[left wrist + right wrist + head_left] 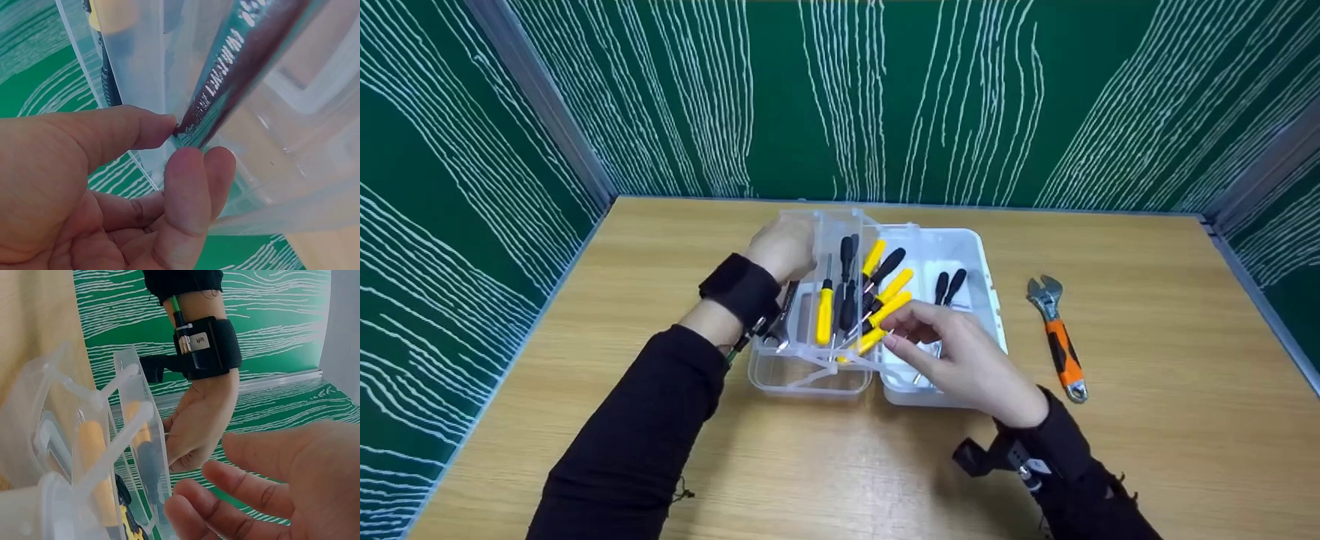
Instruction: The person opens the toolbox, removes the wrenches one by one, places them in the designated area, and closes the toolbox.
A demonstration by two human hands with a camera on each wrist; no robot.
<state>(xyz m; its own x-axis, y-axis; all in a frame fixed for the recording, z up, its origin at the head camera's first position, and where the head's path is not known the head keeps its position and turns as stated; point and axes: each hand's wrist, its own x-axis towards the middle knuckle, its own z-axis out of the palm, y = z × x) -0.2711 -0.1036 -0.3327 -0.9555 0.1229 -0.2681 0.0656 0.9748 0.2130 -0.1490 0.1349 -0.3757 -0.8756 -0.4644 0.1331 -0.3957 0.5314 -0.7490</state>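
Note:
My left hand (784, 247) pinches the end of a dark metal wrench (236, 62) between thumb and fingertips, at the left side of a clear plastic toolbox tray (840, 352). In the head view the wrench's jaw end points down toward the near side. My right hand (960, 352) is above the white toolbox base (986, 262), its fingers loosely bent with nothing between them. Beside its fingertips are yellow-handled screwdrivers (891, 307). A yellow-and-black screwdriver (825, 315) and several black-handled ones (847, 300) lie in the clear trays.
An adjustable wrench (1057, 337) with an orange and black handle lies on the wooden table (1170, 360) to the right. Two black-handled tools (949, 285) sit in the white base. Green walls (780, 97) with white lines enclose the table's back and sides.

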